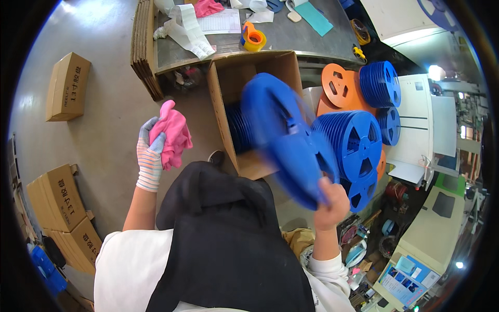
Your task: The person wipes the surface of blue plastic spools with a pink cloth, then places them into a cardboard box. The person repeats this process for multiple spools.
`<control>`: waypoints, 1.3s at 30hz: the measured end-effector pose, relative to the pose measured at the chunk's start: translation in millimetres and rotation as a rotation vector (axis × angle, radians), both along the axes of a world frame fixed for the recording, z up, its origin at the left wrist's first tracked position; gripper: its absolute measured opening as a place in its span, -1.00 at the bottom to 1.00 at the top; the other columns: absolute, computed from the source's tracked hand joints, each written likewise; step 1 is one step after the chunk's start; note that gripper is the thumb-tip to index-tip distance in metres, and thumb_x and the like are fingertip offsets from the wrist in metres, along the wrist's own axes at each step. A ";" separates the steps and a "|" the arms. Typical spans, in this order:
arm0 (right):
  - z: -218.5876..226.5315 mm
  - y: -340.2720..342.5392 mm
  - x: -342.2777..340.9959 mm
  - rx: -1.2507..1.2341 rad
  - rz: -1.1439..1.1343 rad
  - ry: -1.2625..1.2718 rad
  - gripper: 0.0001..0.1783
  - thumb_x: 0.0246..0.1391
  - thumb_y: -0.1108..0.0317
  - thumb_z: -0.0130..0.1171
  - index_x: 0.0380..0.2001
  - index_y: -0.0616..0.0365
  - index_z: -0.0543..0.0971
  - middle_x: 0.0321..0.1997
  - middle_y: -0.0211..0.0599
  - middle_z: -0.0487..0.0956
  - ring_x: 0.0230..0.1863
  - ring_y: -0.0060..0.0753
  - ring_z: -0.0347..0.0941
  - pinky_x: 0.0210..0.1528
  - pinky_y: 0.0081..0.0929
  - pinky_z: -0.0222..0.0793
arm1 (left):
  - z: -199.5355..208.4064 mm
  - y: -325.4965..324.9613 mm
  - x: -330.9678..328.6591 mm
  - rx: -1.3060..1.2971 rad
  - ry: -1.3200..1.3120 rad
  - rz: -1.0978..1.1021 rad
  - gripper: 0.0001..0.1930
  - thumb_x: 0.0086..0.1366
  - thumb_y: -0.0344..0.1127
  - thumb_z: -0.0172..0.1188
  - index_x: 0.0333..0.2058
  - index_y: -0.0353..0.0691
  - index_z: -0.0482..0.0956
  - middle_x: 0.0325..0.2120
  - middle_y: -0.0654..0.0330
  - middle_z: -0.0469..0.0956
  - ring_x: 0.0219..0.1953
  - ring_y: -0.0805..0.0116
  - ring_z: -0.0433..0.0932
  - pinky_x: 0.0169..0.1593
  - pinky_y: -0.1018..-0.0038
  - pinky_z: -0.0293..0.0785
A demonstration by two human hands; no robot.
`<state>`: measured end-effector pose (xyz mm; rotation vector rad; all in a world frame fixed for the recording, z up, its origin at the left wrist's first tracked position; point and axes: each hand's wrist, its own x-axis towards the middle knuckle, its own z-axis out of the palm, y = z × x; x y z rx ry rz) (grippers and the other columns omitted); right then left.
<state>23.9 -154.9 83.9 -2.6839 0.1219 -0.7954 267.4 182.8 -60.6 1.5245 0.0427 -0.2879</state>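
Note:
A crumpled pink cloth (175,132) is gripped in my left hand (151,151), which wears a striped glove. My bare right hand (331,204) holds the rim of a blue plastic reel (278,130), smeared by motion. The reel is tilted between an open cardboard box (224,122) and the stacked blue reels (358,143) on the right. Inside the box several blue reels (238,127) stand on edge, partly hidden by the moving one.
Behind the box is a grey table (291,36) with papers and a tape dispenser (253,39). Flattened cardboard (143,52) leans at its left end. Orange reels (337,86) lie near the blue stacks. Closed cartons (67,87) stand on the floor at left; machines (426,223) line the right.

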 end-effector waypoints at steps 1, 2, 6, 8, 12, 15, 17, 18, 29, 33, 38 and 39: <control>-12.2 6.3 -6.6 0.463 -0.297 -0.043 -0.82 0.24 0.47 0.05 -0.15 0.23 0.60 -0.53 -0.22 0.52 -0.55 -0.42 0.43 -0.52 -0.52 0.33 | 0.3 2.2 -4.6 0.028 0.003 -0.001 -0.58 0.29 -0.48 0.15 0.13 -0.30 0.41 0.05 0.16 0.49 0.10 0.36 0.44 0.24 0.45 0.35; -29.7 0.1 -8.7 0.816 -0.420 -0.193 -0.83 0.32 0.42 -0.01 -0.17 0.23 0.56 -0.53 -0.24 0.52 -0.55 -0.44 0.42 -0.54 -0.54 0.32 | 3.5 3.4 -8.4 0.059 0.004 -0.007 -0.57 0.29 -0.47 0.15 0.14 -0.31 0.41 0.05 0.16 0.48 0.10 0.36 0.44 0.24 0.45 0.35; -81.9 -2.7 19.5 1.405 -0.619 -0.415 -0.82 0.37 0.37 -0.04 -0.26 0.26 0.48 -0.53 -0.25 0.52 -0.59 -0.49 0.41 -0.57 -0.56 0.33 | 15.3 9.8 -34.0 0.156 0.061 -0.011 -0.54 0.25 -0.48 0.12 0.14 -0.34 0.39 0.08 0.15 0.46 0.14 0.33 0.41 0.28 0.41 0.30; -116.4 0.2 36.5 1.479 -0.609 -0.338 -0.85 0.37 0.38 -0.02 -0.26 0.22 0.48 -0.54 -0.26 0.51 -0.59 -0.50 0.40 -0.57 -0.55 0.34 | 18.4 15.6 -48.0 0.174 0.104 -0.011 -0.52 0.23 -0.48 0.12 0.15 -0.34 0.37 0.09 0.15 0.44 0.16 0.32 0.40 0.30 0.39 0.27; -240.1 13.3 55.6 1.539 -0.585 0.053 -0.71 0.35 0.32 0.09 0.03 0.25 0.51 -0.43 -0.36 0.57 -0.51 -0.60 0.49 -0.42 -0.62 0.45 | 6.0 24.7 -72.4 0.166 0.227 -0.017 -0.50 0.19 -0.50 0.14 0.15 -0.34 0.36 0.04 0.13 0.46 0.11 0.33 0.44 0.25 0.38 0.33; -356.1 23.0 35.2 1.178 -0.515 0.461 -0.33 0.31 -0.01 0.06 0.37 0.08 0.29 0.39 0.14 0.25 0.45 0.00 0.08 0.46 -0.18 -0.04 | -29.6 21.6 -82.5 0.238 0.299 -0.137 -0.51 0.20 -0.49 0.15 0.14 -0.31 0.39 0.02 0.15 0.49 0.08 0.33 0.47 0.22 0.39 0.37; -390.0 14.8 25.1 1.262 -0.769 0.512 -0.24 0.26 -0.01 0.13 0.41 0.06 0.21 0.46 0.09 0.14 0.49 0.01 0.01 0.48 -0.15 -0.09 | -64.1 10.8 -90.9 0.299 0.269 -0.287 -0.50 0.23 -0.44 0.18 0.17 -0.34 0.40 0.04 0.10 0.52 0.12 0.31 0.46 0.22 0.39 0.35; -388.3 3.0 19.0 1.090 -0.652 0.534 -0.19 0.20 0.03 0.20 0.42 0.05 0.17 0.48 0.10 0.09 0.50 0.06 -0.02 0.49 -0.13 -0.10 | -75.6 -4.7 -92.6 0.390 0.352 -0.368 -0.47 0.25 -0.35 0.21 0.19 -0.34 0.38 0.03 0.06 0.53 0.11 0.29 0.49 0.21 0.40 0.37; -378.9 -250.8 146.1 0.366 -0.577 0.533 -0.14 0.10 0.21 0.30 0.39 0.23 0.16 0.34 0.22 0.30 0.36 0.16 0.24 0.37 -0.19 0.18 | -236.1 -200.5 -35.2 1.020 0.357 -0.671 -0.17 0.28 0.14 0.07 0.38 -0.17 0.02 -0.08 -0.22 0.58 0.01 -0.18 0.55 0.10 0.17 0.45; -436.5 -274.8 148.2 0.612 -0.617 0.669 -0.54 0.19 0.00 0.19 -0.08 0.17 0.65 -0.17 0.06 0.67 -0.06 0.10 0.59 0.02 -0.16 0.43 | -256.0 -198.1 -17.2 1.054 0.308 -0.604 -0.54 0.25 -0.20 0.15 0.12 -0.14 0.48 -0.09 -0.13 0.60 -0.01 -0.13 0.54 0.07 0.20 0.47; -417.5 -234.4 129.4 0.660 -0.616 0.491 -0.57 0.22 0.08 0.20 -0.03 0.20 0.62 -0.17 0.08 0.66 -0.06 0.08 0.59 0.01 -0.20 0.44 | -232.1 -190.1 4.8 1.067 0.292 -0.666 -0.54 0.24 -0.22 0.18 0.12 -0.16 0.48 -0.15 -0.13 0.62 -0.09 -0.12 0.57 0.02 0.18 0.50; -424.9 -233.5 123.3 0.632 -0.633 0.439 -0.57 0.22 0.10 0.20 -0.03 0.22 0.62 -0.18 0.08 0.66 -0.08 0.07 0.60 0.00 -0.21 0.44 | -218.7 -197.0 13.5 1.119 0.296 -0.708 -0.50 0.25 -0.18 0.16 0.16 -0.15 0.43 -0.20 -0.15 0.63 -0.12 -0.13 0.58 0.00 0.14 0.51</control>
